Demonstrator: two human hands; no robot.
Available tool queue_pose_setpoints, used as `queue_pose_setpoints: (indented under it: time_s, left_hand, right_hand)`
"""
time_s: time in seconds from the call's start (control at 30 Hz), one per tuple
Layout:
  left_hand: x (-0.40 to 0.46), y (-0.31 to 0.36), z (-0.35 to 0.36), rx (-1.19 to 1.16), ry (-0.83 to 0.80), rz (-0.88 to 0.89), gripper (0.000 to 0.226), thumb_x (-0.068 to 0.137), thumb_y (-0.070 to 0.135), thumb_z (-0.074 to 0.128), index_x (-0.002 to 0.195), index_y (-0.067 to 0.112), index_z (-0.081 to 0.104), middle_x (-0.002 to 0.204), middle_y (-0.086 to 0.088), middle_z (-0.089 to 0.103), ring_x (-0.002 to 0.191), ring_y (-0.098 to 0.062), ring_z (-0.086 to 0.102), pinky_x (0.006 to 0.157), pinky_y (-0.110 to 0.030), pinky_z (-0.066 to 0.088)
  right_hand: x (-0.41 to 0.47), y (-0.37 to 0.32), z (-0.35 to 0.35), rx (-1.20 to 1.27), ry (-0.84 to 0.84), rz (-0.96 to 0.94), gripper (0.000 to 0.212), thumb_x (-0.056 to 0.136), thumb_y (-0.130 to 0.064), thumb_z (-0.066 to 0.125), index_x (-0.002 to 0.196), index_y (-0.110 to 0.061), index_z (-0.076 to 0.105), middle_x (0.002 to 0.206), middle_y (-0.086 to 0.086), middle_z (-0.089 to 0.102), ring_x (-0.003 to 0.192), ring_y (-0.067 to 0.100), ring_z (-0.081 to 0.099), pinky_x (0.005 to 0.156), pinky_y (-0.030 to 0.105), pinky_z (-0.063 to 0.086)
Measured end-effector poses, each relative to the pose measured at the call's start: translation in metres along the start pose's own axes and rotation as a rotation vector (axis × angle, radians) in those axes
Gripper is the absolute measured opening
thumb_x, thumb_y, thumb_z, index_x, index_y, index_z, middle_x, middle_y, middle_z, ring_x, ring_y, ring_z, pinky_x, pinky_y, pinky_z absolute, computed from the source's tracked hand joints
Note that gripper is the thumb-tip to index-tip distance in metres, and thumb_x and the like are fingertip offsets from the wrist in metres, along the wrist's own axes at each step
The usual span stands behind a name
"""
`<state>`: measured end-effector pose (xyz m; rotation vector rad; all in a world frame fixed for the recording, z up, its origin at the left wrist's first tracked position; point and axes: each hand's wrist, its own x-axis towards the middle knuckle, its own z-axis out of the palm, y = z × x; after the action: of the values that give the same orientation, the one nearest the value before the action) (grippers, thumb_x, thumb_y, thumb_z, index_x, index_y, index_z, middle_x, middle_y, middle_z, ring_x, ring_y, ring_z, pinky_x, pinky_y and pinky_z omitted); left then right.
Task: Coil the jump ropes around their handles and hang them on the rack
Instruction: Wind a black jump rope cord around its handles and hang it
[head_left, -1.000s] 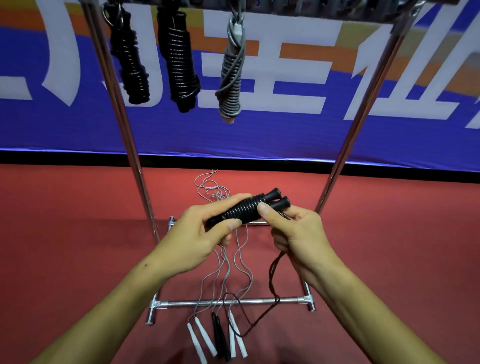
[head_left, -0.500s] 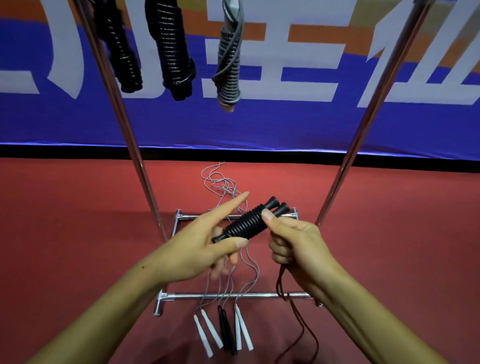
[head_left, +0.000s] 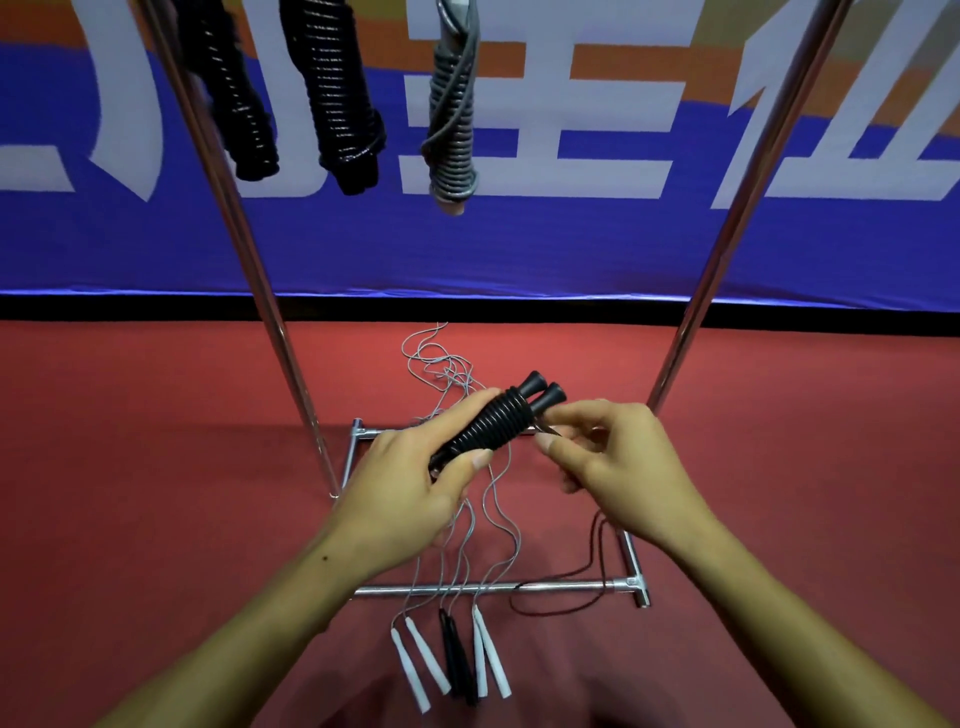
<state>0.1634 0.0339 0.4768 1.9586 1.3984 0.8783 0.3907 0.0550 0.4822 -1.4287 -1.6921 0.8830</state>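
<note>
nearest the camera, loose jump rope handles lie on the red floor (head_left: 156, 415): two white pairs (head_left: 420, 662) (head_left: 489, 654) with a black pair (head_left: 457, 657) between them, their thin grey cords (head_left: 467, 540) running up across the rack's lower crossbar (head_left: 561, 587). a dark cord (head_left: 582, 577) loops over that bar on the right side and rises behind the right hand.

above the bar, the left hand (head_left: 410, 488) grips the black jump rope bundle (head_left: 493, 423), fingers and thumb curled round its lower end; the cord is wound in tight turns around the two handles, whose flared tips stick out at the upper right. the right hand (head_left: 618, 467) sits just beside the bundle's upper end, its fingers (head_left: 558, 447) pinching the dark cord right where it leaves the coil.

farther off, the rack's two slanted metal uprights (head_left: 249, 260) (head_left: 737, 218) rise at either side. three coiled ropes hang from its top: two black ones (head_left: 239, 104) (head_left: 337, 98) and a grey one (head_left: 453, 119). behind stands a blue banner (head_left: 571, 249) with white lettering.
</note>
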Motion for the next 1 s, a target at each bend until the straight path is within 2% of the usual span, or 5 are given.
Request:
queue_pose_setpoints:
  time_s: [0.3,0.5,0.67,0.83,1.0]
  left_hand:
    - [-0.005,0.0,-0.005,0.152,0.044,0.031,0.063,0.101,0.033,0.063,0.148,0.068,0.038,0.059,0.007,0.05,0.05,-0.015,0.042,0.058,-0.037,0.047]
    - [-0.004,-0.003,-0.007,0.251,0.007,-0.006,0.061,0.101,0.04,0.061,0.147,0.069,0.033,0.061,0.011,0.052,0.057,-0.015,0.046,0.067,-0.039,0.055]
    - [-0.002,-0.005,-0.009,0.217,-0.127,-0.016,0.058,0.101,0.035,0.061,0.144,0.068,0.04,0.071,0.011,0.06,0.068,-0.016,0.058,0.071,-0.045,0.057]
    - [0.0,-0.008,-0.009,0.085,-0.273,-0.054,0.057,0.103,0.025,0.061,0.139,0.066,0.049,0.073,0.003,0.06,0.068,-0.026,0.06,0.068,-0.048,0.062]
    - [0.0,-0.01,-0.013,-0.117,-0.467,-0.118,0.054,0.105,0.02,0.06,0.139,0.062,0.055,0.074,0.001,0.052,0.067,-0.013,0.055,0.061,-0.046,0.065]
  right_hand:
    - [-0.004,-0.013,0.001,-0.311,-0.04,0.073,0.029,0.103,-0.034,0.06,0.079,-0.018,0.062,0.058,0.003,0.068,0.052,0.025,0.067,0.057,0.04,0.058]
    - [-0.004,-0.017,-0.003,-0.666,-0.157,-0.078,0.018,0.108,-0.038,0.045,0.102,-0.026,0.057,0.099,-0.004,0.066,0.097,0.029,0.061,0.075,0.041,0.048]
    - [-0.007,-0.004,-0.004,-0.974,-0.117,-0.376,0.028,0.095,-0.031,0.043,0.104,-0.026,0.07,0.078,-0.006,0.057,0.072,0.022,0.04,0.06,0.039,0.048]
    - [-0.006,-0.004,-0.012,-0.99,-0.26,-0.409,0.04,0.099,-0.045,0.03,0.106,-0.027,0.065,0.095,-0.009,0.067,0.086,0.024,0.057,0.071,0.043,0.053]
    - [-0.004,-0.002,-0.02,-0.937,-0.284,-0.542,0.04,0.099,-0.054,0.036,0.096,-0.03,0.068,0.088,-0.01,0.066,0.076,0.022,0.059,0.063,0.036,0.049]
